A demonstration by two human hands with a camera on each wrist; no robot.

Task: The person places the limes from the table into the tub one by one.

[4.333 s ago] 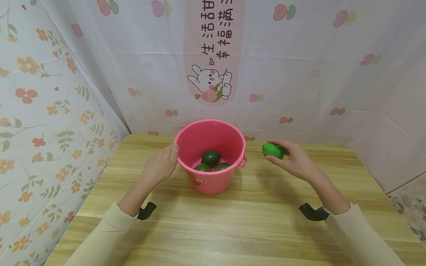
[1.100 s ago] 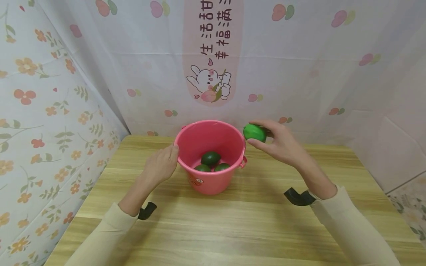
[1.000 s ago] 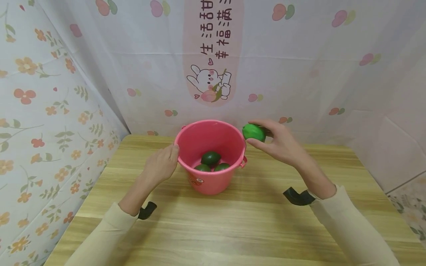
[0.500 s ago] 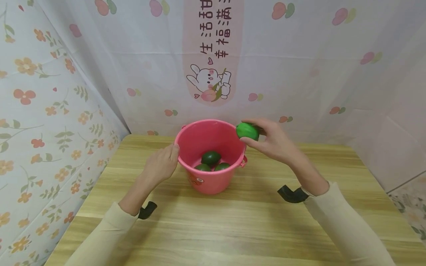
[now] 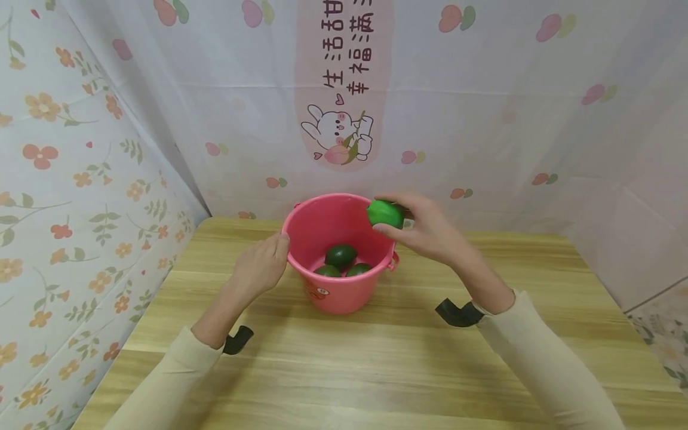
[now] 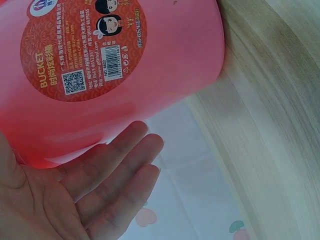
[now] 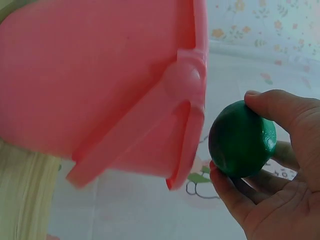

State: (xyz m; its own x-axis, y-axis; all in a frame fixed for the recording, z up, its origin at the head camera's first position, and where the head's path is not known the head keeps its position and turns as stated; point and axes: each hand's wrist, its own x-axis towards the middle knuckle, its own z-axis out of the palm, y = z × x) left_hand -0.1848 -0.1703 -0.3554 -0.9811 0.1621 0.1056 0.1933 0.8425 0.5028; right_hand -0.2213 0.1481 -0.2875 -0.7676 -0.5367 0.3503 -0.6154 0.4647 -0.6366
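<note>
A pink bucket [image 5: 344,295] stands on the table with several dark green avocados [image 5: 341,255] at its bottom. My left hand [image 5: 260,263] holds the left side of its rim, thumb at the edge; the left wrist view shows the other fingers [image 6: 115,170] extended along the outside wall. Between thumb and fingertips my right hand [image 5: 424,227] grips a bright green lime [image 5: 385,214]. In the head view the lime overlaps the bucket's back right rim. The right wrist view has that lime [image 7: 242,140] raised just above the rim, darker there and apart from the wall.
The wooden table [image 5: 344,370] reaches back to a white printed curtain [image 5: 473,119]. A floral cloth [image 5: 80,239] hangs along the left side. The bucket's pink handle [image 7: 130,125] hangs down its right side. Black curved pieces [image 5: 457,313] sit at both wrists.
My right hand has carried the lime up and leftward, from over the table at the right to the bucket's rim. The left hand and the bucket have stayed put.
</note>
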